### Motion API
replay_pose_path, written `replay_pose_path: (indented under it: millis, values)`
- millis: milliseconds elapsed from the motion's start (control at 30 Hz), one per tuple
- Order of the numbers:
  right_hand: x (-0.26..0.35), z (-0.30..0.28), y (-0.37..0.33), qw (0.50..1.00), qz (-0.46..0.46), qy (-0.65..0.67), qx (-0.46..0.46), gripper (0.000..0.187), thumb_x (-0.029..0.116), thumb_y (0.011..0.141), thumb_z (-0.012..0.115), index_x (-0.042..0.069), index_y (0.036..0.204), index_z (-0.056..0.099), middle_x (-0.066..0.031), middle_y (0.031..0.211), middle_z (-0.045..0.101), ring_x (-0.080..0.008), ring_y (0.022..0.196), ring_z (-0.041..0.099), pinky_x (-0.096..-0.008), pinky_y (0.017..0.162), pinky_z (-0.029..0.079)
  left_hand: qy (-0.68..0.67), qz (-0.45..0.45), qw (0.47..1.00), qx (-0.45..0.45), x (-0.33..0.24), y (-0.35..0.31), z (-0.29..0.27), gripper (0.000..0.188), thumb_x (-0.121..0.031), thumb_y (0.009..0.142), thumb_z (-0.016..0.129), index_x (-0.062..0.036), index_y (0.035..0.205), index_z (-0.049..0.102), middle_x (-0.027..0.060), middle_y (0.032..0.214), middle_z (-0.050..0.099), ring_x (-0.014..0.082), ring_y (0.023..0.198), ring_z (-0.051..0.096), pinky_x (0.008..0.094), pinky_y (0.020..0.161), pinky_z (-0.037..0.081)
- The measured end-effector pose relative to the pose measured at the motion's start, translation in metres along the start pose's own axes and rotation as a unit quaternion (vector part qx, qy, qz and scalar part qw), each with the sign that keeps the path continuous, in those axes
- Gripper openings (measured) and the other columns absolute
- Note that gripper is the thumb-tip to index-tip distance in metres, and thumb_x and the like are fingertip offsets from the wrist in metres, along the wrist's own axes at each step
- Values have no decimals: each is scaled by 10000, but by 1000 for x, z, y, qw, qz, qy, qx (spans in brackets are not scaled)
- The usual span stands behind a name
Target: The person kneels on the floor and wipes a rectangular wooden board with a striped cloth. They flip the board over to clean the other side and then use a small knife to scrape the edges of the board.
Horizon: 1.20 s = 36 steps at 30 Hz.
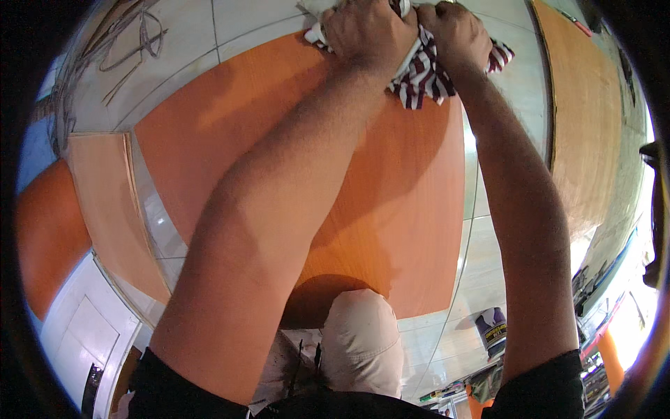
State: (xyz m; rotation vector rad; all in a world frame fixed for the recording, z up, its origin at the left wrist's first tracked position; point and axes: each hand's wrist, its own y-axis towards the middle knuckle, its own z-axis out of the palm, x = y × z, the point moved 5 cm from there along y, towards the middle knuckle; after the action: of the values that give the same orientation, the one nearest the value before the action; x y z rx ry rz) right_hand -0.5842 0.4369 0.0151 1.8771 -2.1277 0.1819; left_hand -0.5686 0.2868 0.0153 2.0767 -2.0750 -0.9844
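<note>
Both my arms reach forward over a large orange-brown wooden board (412, 202) lying on the floor. My left hand (366, 31) is closed on a bunched cloth (422, 82) with dark maroon and white stripes. Close beside it, my right hand (457, 36) is also closed on the same cloth. Folds of the fabric hang down between the two hands, and small ends stick out past each side. The hands are at the board's far edge; whether the cloth presses on the board cannot be made out.
Light tiles (258, 17) surround the board. A narrow wooden panel (112, 188) lies to the left, and a longer one (586, 112) to the right. Loose wires (139, 42) lie at the far left. A dark tin (492, 332) stands near my right forearm. My knee (363, 342) is at the board's near edge.
</note>
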Motion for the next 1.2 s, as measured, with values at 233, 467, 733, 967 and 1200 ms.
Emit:
replay_pose_path:
  millis: [233,467,733,967,1200]
  values:
    - [-1,-12,-66,989,-119,22,-80,407,456,1012,622,92,1013,805,-160,1030,777,-394,982,745,-529,884,566,29,-33,994,96,-4,-59,-26,423,-453,856,779,-84,1036,674,156,1011,695,373,974,659,544,822,452]
    - [-37,-64,-314,999,-2,6,40,230,334,955,667,114,972,729,-108,965,696,-346,935,672,-521,833,472,-11,46,961,274,-49,-260,-134,402,-467,982,693,-79,1065,624,154,1036,641,357,1017,620,529,874,406]
    - [-39,-64,-414,995,90,10,42,240,328,960,638,103,943,720,-109,980,708,-344,980,673,-517,846,468,-141,111,908,378,-32,-313,-163,429,-447,1010,672,-41,1134,611,172,1137,621,379,1148,594,558,945,394]
    - [-42,-67,-411,995,96,10,0,243,321,948,663,106,860,735,-98,946,731,-331,945,694,-510,850,480,-100,118,915,373,-39,-312,-158,386,-406,1023,659,-41,1144,617,177,1143,645,385,1149,607,564,959,388]
    - [-42,-67,-417,996,64,13,-61,215,308,932,687,118,849,744,-78,928,733,-303,931,704,-500,845,489,-143,98,902,395,-33,-309,-160,564,-524,957,699,-28,1222,652,212,1242,692,390,1235,629,550,1058,428]
